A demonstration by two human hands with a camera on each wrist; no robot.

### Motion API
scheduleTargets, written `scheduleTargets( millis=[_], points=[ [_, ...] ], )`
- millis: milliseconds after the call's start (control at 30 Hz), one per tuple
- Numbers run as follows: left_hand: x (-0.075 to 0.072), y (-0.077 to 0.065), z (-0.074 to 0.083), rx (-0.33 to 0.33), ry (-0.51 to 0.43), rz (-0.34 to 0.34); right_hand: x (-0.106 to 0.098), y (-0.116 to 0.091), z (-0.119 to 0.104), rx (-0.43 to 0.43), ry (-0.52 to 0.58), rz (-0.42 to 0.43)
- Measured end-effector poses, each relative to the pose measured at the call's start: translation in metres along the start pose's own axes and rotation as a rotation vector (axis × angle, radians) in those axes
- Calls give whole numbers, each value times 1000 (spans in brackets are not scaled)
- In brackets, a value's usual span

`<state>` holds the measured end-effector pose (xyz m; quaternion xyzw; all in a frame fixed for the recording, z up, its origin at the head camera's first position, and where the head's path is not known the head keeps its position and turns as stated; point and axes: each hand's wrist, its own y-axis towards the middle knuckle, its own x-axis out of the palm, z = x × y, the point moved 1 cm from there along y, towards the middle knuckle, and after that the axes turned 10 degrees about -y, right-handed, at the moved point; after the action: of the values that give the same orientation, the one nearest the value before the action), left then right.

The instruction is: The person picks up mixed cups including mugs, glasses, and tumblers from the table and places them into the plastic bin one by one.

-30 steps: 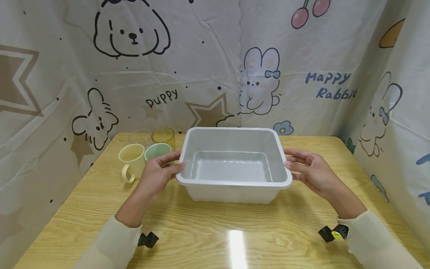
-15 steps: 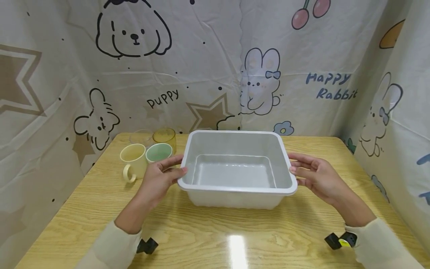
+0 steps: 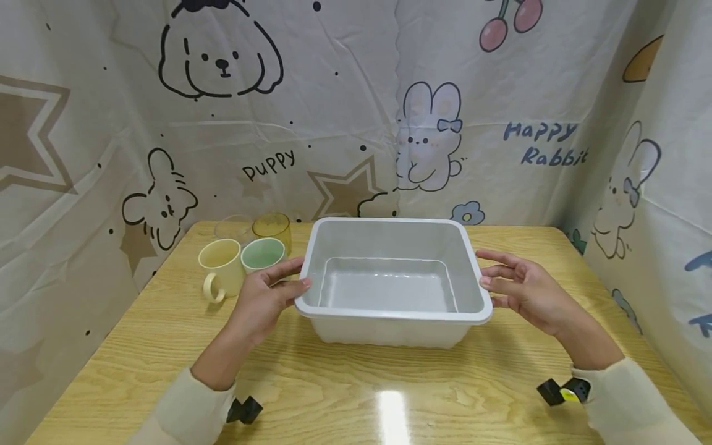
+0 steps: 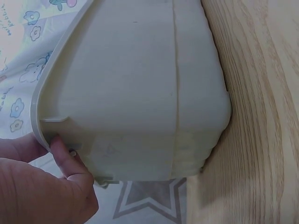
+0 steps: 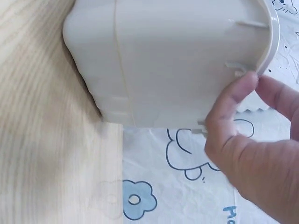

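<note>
Both my forearms (image 3: 221, 352) were extended forward, well apart. My left hand (image 3: 262, 303) pinched between thumb (image 3: 293, 288) and fingers (image 3: 285, 268); my right hand (image 3: 528, 294) did the same, its fingers slightly spread.

Cream sleeves (image 3: 628, 398) meet black, blocky wrist cameras (image 3: 245, 410).

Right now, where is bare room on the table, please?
Bare: before the white basin, between the sleeves; the far right corner, beyond the right hand. Crowded: beyond the left hand, with yellow mug, green cup and two glasses.
</note>
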<state>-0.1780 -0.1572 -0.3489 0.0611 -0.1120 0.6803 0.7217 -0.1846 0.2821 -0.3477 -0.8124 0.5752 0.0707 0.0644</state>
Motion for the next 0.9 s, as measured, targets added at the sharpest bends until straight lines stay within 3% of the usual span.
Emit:
scheduleTargets(
  millis=[333, 500, 700, 900],
  points=[
    [1, 1, -2, 0, -25, 6, -21, 17, 3, 58, -205, 113],
    [2, 1, -4, -3, -40, 10, -28, 31, -1, 71, -251, 176],
    [1, 2, -7, -8, -59, 10, -38, 45, 0, 69, -231, 236],
    [2, 2, -6, -8, -58, 3, -45, 56, 4, 71, -116, 245]
  ],
)
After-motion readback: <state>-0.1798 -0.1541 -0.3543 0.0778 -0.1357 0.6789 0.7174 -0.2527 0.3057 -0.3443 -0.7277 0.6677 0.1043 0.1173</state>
